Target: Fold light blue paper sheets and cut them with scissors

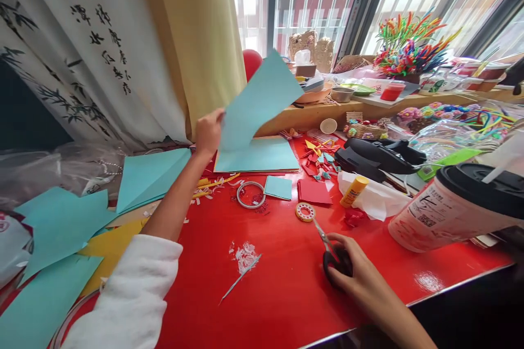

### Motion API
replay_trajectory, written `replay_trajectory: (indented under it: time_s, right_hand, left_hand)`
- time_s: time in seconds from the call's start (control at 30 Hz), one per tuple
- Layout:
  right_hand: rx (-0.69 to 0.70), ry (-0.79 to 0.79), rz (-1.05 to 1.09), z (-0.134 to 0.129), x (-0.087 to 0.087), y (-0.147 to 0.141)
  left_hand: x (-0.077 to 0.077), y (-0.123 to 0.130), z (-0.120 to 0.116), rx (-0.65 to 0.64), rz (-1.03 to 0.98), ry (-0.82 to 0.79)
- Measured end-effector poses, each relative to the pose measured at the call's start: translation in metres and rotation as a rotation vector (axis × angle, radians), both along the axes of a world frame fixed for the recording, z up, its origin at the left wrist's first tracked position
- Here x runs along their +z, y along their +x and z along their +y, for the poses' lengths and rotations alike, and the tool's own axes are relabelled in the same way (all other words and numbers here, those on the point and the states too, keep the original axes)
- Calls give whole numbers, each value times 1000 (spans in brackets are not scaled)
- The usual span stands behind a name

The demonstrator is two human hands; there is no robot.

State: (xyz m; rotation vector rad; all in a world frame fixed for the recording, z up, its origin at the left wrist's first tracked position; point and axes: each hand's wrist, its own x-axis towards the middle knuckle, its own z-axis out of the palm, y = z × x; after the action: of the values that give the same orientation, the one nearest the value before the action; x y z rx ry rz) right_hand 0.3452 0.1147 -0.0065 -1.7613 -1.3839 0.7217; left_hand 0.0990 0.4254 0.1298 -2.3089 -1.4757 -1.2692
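Observation:
My left hand (209,132) pinches the edge of a light blue sheet of paper (262,99), raised and tilted above a stack of blue paper (262,157). In my right hand (351,270) are black-handled scissors (336,262), low over the red table, their blades pointing away from me. The blade tips end by a small roll of tape (305,211). Between my hands lie a heap of white paper scraps (246,255) and a thin blue paper strip (240,279). Beyond are small blue paper squares (278,187) and red paper squares (314,192).
A large lidded cup (458,210) stands at the right, near a yellow glue stick (354,191). Blue sheets (67,223) and yellow paper (114,242) spread over the left side. A tape ring (250,195) lies mid-table. Craft supplies crowd the windowsill (282,119).

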Motion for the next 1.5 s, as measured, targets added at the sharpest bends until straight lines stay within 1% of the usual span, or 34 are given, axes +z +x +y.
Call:
replay_trajectory:
  time_s: [0.03, 0.07, 0.13, 0.2, 0.27, 0.33, 0.37, 0.43, 0.47, 0.53, 0.6, 0.63, 0.7, 0.73, 0.77, 0.83, 0.87, 0.9, 0.97, 1.03, 1.1, 1.2, 1.3, 1.37, 1.43, 1.5]
  right_hand:
    - [-9, 7, -74, 2, -4, 9]
    - [-15, 8, -155, 5, -8, 17]
    - [-30, 16, -334, 9, -16, 31]
    - [-78, 94, -483, 12, -20, 36]
    - [-121, 275, -535, 9, -15, 31]
    - [-124, 485, -461, 1, -1, 14]
    - [-116, 556, -380, -6, 7, 2]
    - [-36, 623, -216, -20, 19, -26]
    - [18, 665, -138, -28, 22, -38]
    - [105, 752, -11, -43, 21, -58]
    - [118, 803, 29, -55, 9, -69]
    - [109, 798, -8, -61, 2, -71]
    - [127, 771, -190, -72, -14, -71]
    - [166, 773, -302, -77, -21, -70]
    - [235, 779, -405, -81, -26, -70]
    - [372, 800, -542, -89, -33, -71]
    - [411, 799, -576, -92, -35, -73]
    - [426, 784, -597, -94, -36, -76]
    - [414, 741, -613, -96, -36, -83]
    - [398, 730, -591, -95, -34, -91]
    - [399, 737, -560, -93, -29, -99]
    - [367, 747, -570, -90, -18, -105]
    - [280, 788, -634, -92, -8, -105]
    - [228, 825, -642, -95, -6, -101]
    - [210, 843, -602, -98, -9, -96]
    - [231, 829, -573, -100, -16, -91]
  left_hand:
    - [13, -6, -13, -36, -113, 156]
    - [24, -12, -27, -59, -166, 244]
    - [39, -24, -62, -90, -206, 324]
    - [43, -36, -98, -146, -241, 328]
    - [39, -46, -130, -205, -311, 253]
    - [30, -55, -156, -253, -345, 122]
    - [25, -59, -167, -290, -325, 43]
    - [16, -68, -189, -395, -233, -124]
    - [11, -72, -200, -458, -187, -201]
    - [-3, -83, -223, -542, -130, -315]
    - [-22, -97, -244, -544, -101, -391]
    - [-35, -104, -254, -519, -81, -427]
    - [-62, -120, -270, -446, 2, -499]
    - [-76, -127, -277, -397, 70, -521]
    - [-89, -133, -284, -342, 161, -532]
    - [-110, -144, -298, -209, 330, -485]
    - [-117, -148, -307, -159, 386, -451]
    - [-123, -152, -316, -140, 419, -429]
    - [-128, -158, -336, -206, 442, -455]
    - [-128, -163, -352, -294, 418, -521]
    - [-126, -167, -359, -344, 350, -563]
    - [-121, -167, -354, -321, 209, -578]
    - [-112, -154, -335, -285, 132, -626]
    - [-104, -140, -319, -306, 136, -707]
    - [-96, -123, -302, -342, 172, -789]
    - [-91, -107, -285, -390, 238, -810]
